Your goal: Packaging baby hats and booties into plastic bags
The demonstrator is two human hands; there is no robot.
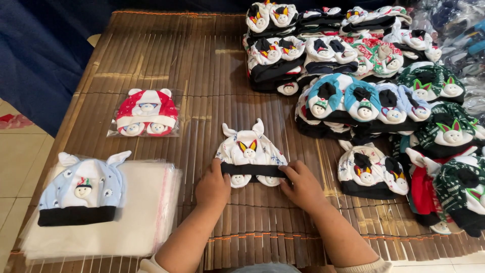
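A white baby hat (251,149) with two ears, a black band and small snowman faces lies flat on the brown bamboo mat (192,71) in front of me. My left hand (213,187) presses on the left end of its black band. My right hand (302,186) pinches the band's right end, with small white booties tucked under the band between the hands. Both hands rest on the mat.
A light blue hat (83,189) lies on a stack of clear plastic bags (146,212) at the left. A red hat set sealed in a clear bag (147,114) lies beyond it. Piles of folded hats (364,76) fill the right side. Tiled floor (12,156) borders the mat.
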